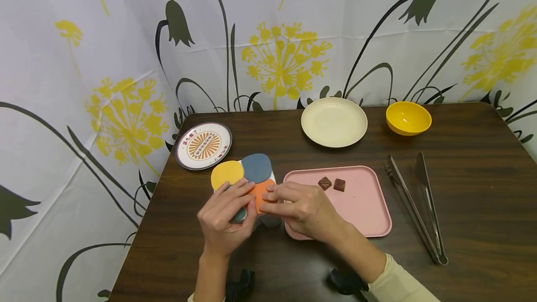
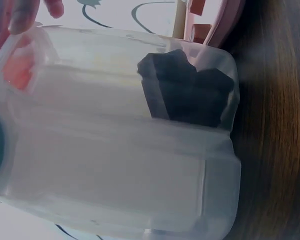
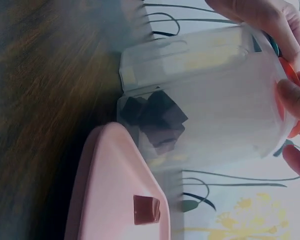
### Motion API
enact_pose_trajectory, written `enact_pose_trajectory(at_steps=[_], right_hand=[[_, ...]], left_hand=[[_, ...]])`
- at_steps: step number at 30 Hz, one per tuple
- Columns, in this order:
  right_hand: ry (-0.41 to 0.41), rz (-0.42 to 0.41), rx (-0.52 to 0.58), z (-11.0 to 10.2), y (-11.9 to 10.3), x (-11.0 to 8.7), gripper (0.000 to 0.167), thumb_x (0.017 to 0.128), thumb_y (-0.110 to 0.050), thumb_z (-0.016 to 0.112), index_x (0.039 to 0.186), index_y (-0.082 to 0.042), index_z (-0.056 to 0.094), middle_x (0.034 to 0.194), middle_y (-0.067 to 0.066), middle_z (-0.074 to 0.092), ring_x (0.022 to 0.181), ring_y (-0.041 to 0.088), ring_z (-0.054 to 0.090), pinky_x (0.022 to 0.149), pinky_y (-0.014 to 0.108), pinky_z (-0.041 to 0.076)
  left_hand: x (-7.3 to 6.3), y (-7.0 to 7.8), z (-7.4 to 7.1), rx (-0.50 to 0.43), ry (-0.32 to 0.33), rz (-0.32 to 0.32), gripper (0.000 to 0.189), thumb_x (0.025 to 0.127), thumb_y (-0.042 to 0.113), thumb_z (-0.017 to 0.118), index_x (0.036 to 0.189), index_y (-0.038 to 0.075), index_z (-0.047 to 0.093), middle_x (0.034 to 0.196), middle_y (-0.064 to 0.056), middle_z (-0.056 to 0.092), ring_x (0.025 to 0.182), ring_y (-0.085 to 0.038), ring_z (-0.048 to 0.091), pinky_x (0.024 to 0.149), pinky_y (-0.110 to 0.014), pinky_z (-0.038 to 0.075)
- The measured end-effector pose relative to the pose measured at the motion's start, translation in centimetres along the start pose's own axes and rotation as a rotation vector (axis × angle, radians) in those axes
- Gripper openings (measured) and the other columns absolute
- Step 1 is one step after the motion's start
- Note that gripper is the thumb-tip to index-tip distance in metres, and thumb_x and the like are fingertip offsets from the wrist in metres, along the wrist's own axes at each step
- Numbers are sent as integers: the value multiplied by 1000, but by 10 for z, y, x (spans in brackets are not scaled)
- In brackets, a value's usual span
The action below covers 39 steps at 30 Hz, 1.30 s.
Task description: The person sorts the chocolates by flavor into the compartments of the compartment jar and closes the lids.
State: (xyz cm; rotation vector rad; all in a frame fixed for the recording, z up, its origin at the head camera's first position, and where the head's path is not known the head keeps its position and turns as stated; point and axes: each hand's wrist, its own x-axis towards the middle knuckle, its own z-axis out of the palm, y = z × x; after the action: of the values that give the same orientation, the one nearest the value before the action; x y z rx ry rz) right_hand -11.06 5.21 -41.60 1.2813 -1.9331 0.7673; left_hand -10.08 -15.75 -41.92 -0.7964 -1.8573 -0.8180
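A translucent storage container [image 3: 220, 95] stands upright with yellow [image 1: 226, 175], blue [image 1: 257, 168], orange [image 1: 259, 192] and teal lids on top. My left hand [image 1: 226, 218] grips the container's top, its fingers over the lids and its thumb at the rim by the orange lid. From the right, my right hand [image 1: 310, 209] pinches the orange lid at its edge. Whether that lid sits fully down, I cannot tell. Dark chocolate pieces [image 3: 160, 115] lie at the bottom of one compartment, showing through the wall; the neighbouring compartment [image 2: 105, 165] shows no dark pieces.
Right of the container lies a pink tray [image 1: 356, 218] with two chocolates [image 1: 339, 185] near its far edge. Metal tongs [image 1: 419, 213] rest beyond it. Along the back are a patterned plate [image 1: 203, 146], a cream plate [image 1: 334, 122] and a yellow bowl [image 1: 409, 118].
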Motion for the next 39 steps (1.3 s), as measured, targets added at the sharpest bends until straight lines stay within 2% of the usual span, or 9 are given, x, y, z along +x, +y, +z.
enact_pose_trajectory(at_steps=[4,10,15,21,27,32,39], right_hand=[[-52,31,-42,-3,4,-1,38,77,6,71,109,-15,76,112,0,70,112,13,63,94,28,50],[-79,108,-86,-7,12,-3,35,82,-2,76,115,-13,75,120,-1,69,119,15,60,94,31,50],[-103,141,-99,-8,17,-4,38,82,0,74,119,-12,73,125,0,67,122,17,58,94,32,50],[-125,165,-81,-7,17,-3,37,85,-11,76,121,-10,71,129,3,64,124,19,57,96,33,50],[-150,172,-89,-9,8,0,41,84,-19,78,123,-9,70,132,4,63,127,22,54,100,36,46],[-179,126,-121,-7,-3,5,41,85,-27,77,123,-12,70,130,2,63,124,22,55,102,39,44],[-200,85,-125,-6,-8,7,44,85,-27,76,125,-12,69,130,2,64,121,22,57,99,39,44]], left_hand=[[-2,2,-2,54,-17,10,23,84,22,66,91,3,79,100,-10,74,93,-31,71,90,-55,51],[-4,6,-5,90,-91,34,32,83,28,64,100,3,78,108,-11,73,100,-34,69,91,-60,47],[-3,6,-13,48,-150,40,37,83,29,62,106,4,76,112,-12,71,106,-36,67,96,-64,41],[-4,3,-25,29,-220,-13,46,80,35,59,112,5,74,121,-13,67,117,-38,59,104,-68,29],[-5,1,-30,26,-266,-19,49,81,38,58,115,6,73,124,-13,66,118,-38,58,104,-65,30],[-4,2,-30,29,-267,-26,47,86,40,57,115,7,73,124,-12,66,117,-37,58,103,-63,32],[0,3,-24,53,-235,18,49,83,50,69,109,9,76,114,-12,68,100,-34,60,94,-56,41]])
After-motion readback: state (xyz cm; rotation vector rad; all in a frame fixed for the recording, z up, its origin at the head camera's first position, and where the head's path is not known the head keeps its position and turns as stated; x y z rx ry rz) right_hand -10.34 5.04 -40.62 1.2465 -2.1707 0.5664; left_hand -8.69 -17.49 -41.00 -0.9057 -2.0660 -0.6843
